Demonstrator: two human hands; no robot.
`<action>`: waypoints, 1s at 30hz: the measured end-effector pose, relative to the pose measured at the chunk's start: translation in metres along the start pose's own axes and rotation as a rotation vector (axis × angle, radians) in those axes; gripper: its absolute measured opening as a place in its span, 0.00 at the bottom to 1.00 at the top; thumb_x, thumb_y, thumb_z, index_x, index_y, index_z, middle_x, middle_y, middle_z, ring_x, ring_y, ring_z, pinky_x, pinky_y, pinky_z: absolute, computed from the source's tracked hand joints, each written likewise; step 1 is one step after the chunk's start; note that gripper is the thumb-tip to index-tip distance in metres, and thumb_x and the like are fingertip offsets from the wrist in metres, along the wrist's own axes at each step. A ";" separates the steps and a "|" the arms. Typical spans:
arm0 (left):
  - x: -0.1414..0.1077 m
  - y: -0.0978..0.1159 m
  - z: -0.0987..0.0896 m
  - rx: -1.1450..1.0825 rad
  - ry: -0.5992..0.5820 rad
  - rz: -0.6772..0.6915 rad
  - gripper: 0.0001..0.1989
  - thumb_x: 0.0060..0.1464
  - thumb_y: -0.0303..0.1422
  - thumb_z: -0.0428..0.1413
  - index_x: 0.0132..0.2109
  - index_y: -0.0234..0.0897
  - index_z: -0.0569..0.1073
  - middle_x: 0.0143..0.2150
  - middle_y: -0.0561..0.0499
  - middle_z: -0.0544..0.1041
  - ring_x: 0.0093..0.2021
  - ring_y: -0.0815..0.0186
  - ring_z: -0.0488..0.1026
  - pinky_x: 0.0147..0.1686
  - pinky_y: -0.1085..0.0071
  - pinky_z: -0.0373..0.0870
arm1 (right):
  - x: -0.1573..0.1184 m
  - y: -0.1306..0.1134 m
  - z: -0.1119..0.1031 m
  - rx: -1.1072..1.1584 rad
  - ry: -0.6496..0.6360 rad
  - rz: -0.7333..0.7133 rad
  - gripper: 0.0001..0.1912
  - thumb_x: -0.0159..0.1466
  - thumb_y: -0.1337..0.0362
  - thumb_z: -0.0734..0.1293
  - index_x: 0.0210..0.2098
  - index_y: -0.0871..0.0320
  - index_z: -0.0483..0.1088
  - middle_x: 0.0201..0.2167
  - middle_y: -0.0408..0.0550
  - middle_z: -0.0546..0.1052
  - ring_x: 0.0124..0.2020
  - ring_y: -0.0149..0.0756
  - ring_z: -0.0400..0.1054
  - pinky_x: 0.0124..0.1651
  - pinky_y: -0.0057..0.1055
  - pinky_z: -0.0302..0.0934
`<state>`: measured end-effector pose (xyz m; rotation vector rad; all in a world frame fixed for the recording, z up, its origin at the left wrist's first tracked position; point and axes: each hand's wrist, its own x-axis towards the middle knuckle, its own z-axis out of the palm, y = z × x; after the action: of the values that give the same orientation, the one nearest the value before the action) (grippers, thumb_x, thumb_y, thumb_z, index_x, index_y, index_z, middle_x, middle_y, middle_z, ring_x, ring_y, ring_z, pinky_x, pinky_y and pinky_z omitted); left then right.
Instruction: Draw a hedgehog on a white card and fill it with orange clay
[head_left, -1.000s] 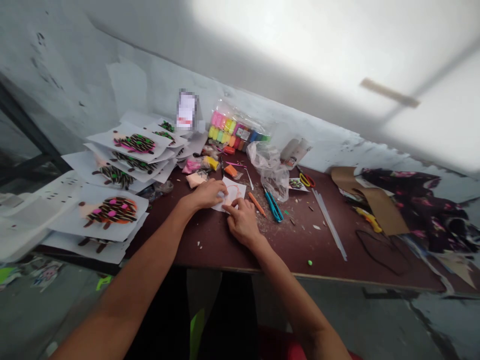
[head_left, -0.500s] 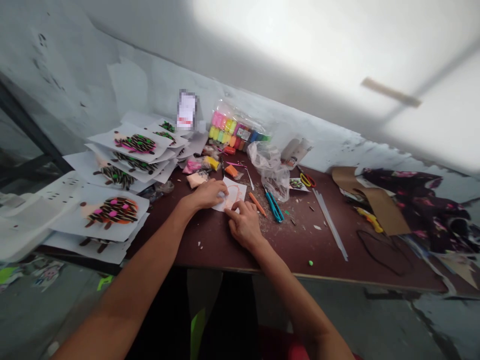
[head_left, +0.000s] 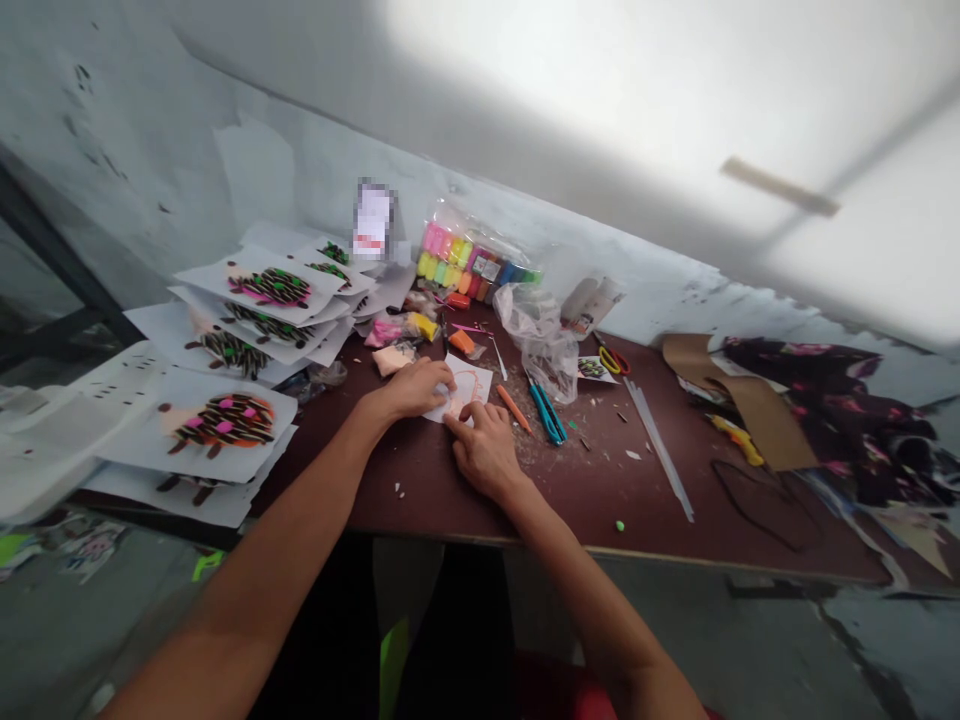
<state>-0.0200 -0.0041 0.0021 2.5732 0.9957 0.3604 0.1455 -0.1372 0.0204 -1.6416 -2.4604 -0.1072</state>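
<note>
A small white paper sheet (head_left: 469, 385) with an orange line drawing lies on the dark red table top (head_left: 600, 500). My left hand (head_left: 409, 390) rests on its left edge, fingers together, pressing it down. My right hand (head_left: 485, 450) is curled at the sheet's lower edge, with the fingertips on the paper. Part of the sheet is hidden under both hands. An orange-handled tool (head_left: 514, 408) lies just right of the sheet, and a lump of peach clay (head_left: 391, 360) lies just beyond my left hand.
Stacked sheets with colourful clay pictures (head_left: 225, 425) fill the left. Behind my hands are a bag of clay blocks (head_left: 476, 262) and a clear plastic bag (head_left: 536, 340). Teal-handled scissors (head_left: 548, 413), red-handled scissors (head_left: 613, 360), a long metal strip (head_left: 660, 450) and brown card (head_left: 757, 410) lie rightward.
My right hand has shifted slightly left along the sheet's lower edge. My left hand and the sheet have barely moved.
</note>
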 end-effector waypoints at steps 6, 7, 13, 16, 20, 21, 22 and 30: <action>-0.001 0.001 -0.002 -0.014 -0.014 -0.002 0.16 0.52 0.29 0.54 0.48 0.41 0.79 0.55 0.49 0.77 0.51 0.56 0.71 0.54 0.61 0.65 | 0.000 0.002 0.003 0.028 0.012 -0.010 0.21 0.64 0.70 0.63 0.55 0.54 0.75 0.47 0.53 0.72 0.48 0.45 0.60 0.52 0.40 0.51; -0.001 0.001 -0.002 -0.016 -0.015 -0.001 0.16 0.52 0.29 0.55 0.48 0.41 0.79 0.55 0.49 0.77 0.52 0.56 0.71 0.54 0.61 0.64 | 0.000 0.003 0.003 0.043 0.029 0.002 0.22 0.63 0.71 0.63 0.55 0.53 0.75 0.47 0.52 0.72 0.47 0.44 0.60 0.52 0.40 0.51; 0.000 0.000 -0.001 -0.039 -0.019 0.006 0.15 0.52 0.29 0.55 0.47 0.41 0.79 0.54 0.49 0.77 0.52 0.57 0.70 0.56 0.61 0.63 | 0.000 0.006 0.005 0.061 0.057 0.056 0.23 0.62 0.71 0.63 0.54 0.51 0.76 0.46 0.52 0.71 0.46 0.44 0.60 0.49 0.39 0.51; 0.001 -0.001 0.001 -0.048 -0.006 0.015 0.15 0.52 0.28 0.55 0.46 0.41 0.79 0.53 0.49 0.78 0.52 0.57 0.71 0.56 0.61 0.63 | 0.001 0.005 0.005 0.057 0.032 0.050 0.22 0.63 0.71 0.63 0.54 0.52 0.76 0.47 0.53 0.71 0.47 0.45 0.60 0.50 0.40 0.52; 0.001 -0.002 0.001 -0.036 -0.013 0.012 0.15 0.52 0.29 0.55 0.47 0.41 0.79 0.54 0.49 0.78 0.52 0.57 0.71 0.56 0.62 0.63 | 0.002 0.005 0.004 0.071 0.025 0.021 0.21 0.63 0.71 0.63 0.53 0.52 0.77 0.47 0.52 0.72 0.48 0.44 0.60 0.52 0.40 0.52; 0.001 -0.002 0.001 -0.031 -0.017 0.010 0.15 0.52 0.29 0.55 0.47 0.41 0.79 0.54 0.49 0.78 0.52 0.57 0.71 0.56 0.62 0.63 | 0.002 0.006 0.005 0.080 0.033 0.017 0.22 0.63 0.71 0.63 0.53 0.52 0.77 0.47 0.52 0.72 0.48 0.44 0.61 0.52 0.40 0.52; 0.001 -0.001 0.001 -0.026 -0.018 0.008 0.15 0.53 0.29 0.55 0.47 0.41 0.79 0.54 0.49 0.78 0.52 0.57 0.71 0.56 0.62 0.63 | 0.002 0.006 0.005 0.092 0.046 0.021 0.22 0.62 0.72 0.63 0.53 0.52 0.77 0.47 0.52 0.72 0.48 0.44 0.61 0.52 0.40 0.52; 0.000 -0.001 0.001 -0.030 0.005 0.011 0.15 0.52 0.29 0.55 0.47 0.41 0.80 0.54 0.49 0.78 0.51 0.56 0.71 0.54 0.62 0.65 | -0.001 0.010 0.009 0.170 0.138 0.082 0.20 0.62 0.73 0.63 0.47 0.51 0.80 0.42 0.50 0.72 0.44 0.42 0.62 0.49 0.39 0.53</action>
<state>-0.0207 -0.0038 0.0010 2.5526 0.9713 0.3826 0.1544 -0.1330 0.0110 -1.6038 -2.2319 0.0003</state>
